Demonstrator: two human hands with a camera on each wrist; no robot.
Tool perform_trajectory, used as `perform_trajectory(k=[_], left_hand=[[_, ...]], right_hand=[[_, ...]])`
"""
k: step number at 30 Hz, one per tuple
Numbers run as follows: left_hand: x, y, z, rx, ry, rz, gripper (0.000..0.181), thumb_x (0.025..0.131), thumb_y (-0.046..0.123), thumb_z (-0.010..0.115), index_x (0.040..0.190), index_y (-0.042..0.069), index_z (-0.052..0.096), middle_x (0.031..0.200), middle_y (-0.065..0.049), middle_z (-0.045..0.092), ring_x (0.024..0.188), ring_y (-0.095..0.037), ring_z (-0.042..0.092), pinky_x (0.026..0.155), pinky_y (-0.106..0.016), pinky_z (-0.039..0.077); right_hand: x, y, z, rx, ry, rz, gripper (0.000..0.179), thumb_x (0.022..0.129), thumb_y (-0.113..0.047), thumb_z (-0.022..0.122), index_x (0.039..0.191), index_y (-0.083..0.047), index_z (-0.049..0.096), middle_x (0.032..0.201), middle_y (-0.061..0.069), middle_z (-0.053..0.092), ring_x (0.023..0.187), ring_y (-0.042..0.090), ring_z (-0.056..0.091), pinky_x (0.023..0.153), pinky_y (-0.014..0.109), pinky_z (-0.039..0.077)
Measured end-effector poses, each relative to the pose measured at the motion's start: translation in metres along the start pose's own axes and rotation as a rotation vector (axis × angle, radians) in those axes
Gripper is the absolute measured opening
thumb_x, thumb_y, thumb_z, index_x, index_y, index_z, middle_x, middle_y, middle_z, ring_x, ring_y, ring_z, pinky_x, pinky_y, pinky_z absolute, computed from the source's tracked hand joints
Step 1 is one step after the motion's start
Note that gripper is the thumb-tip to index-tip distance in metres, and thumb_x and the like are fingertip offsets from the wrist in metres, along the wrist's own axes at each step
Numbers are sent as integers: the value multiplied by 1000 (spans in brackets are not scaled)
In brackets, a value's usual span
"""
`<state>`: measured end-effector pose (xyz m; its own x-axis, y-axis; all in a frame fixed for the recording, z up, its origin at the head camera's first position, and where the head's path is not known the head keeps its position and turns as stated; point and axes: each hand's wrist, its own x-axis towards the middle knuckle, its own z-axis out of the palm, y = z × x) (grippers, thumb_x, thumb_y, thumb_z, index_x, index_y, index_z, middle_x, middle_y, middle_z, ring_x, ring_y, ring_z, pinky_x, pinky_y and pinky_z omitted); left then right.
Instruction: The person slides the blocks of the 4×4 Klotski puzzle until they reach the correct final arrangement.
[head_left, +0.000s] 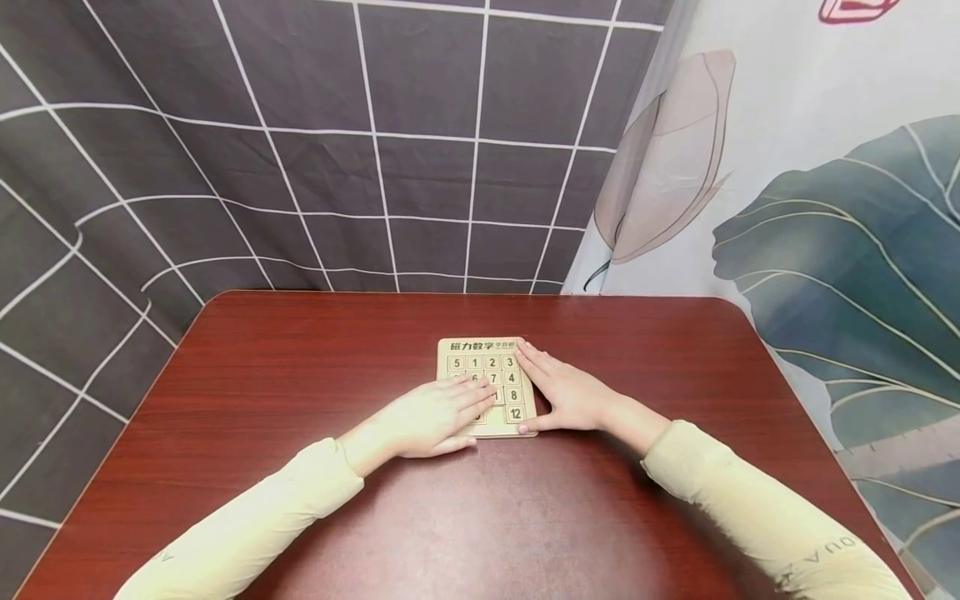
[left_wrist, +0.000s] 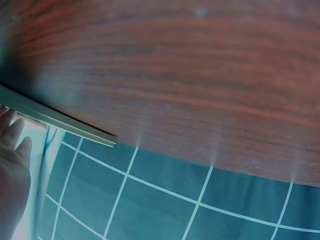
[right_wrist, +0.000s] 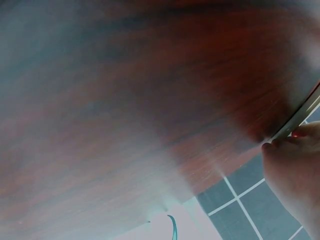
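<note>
Plainly, board headed "磁力数字", left hand flat over numbered tiles, right hand spread along its edge

I wear long, pale yellow sleeves, softly wrinkled. My left sleeve, to the left of the number board, carries small dark lettering well away from it. My right sleeve, right of the board, shows larger dark lettering, including an A, also far from it. The loose left cuff and right cuff sit nearer the board.
</note>
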<state>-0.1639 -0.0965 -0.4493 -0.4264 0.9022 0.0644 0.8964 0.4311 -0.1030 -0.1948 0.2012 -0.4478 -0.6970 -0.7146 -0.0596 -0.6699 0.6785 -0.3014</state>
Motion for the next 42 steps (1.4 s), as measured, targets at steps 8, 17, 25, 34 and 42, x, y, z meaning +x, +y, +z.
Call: perform_trajectory(k=[8,17,25,34,42], left_hand=[[0,0,-4,1,9,11,64,108,47,53,156,4,51,164,-11,50,154,-27,48,131,-41,37],[4,9,-6,13,25,67,64,107,48,56,154,4,54,162,-13,53,152,-26,50,129,-42,39],[10,19,-7,23,35,93,67,107,50,55,157,5,51,162,-10,53,154,-24,48,130,-40,38],[9,17,-3,5,8,87,68,108,49,53,159,5,48,164,-10,51,155,-25,47,131,-40,36],[-8,12,0,27,41,84,64,107,48,56,154,5,54,160,-12,55,151,-26,51,128,-40,41]], right_hand=[[0,0,0,6,1,0,116,89,-59,77,167,5,20,178,22,12,164,38,23,133,54,29],[1,1,2,17,4,1,116,89,-59,77,167,5,20,178,20,11,165,36,21,134,53,27],[1,2,3,9,-2,-1,116,90,-61,76,167,5,20,179,20,10,165,35,19,134,52,26],[3,1,3,-4,-7,3,117,89,-62,76,167,6,19,178,21,10,165,36,20,134,52,26],[1,1,3,-7,-4,8,117,89,-62,76,166,6,20,178,21,12,165,36,20,134,51,27]])
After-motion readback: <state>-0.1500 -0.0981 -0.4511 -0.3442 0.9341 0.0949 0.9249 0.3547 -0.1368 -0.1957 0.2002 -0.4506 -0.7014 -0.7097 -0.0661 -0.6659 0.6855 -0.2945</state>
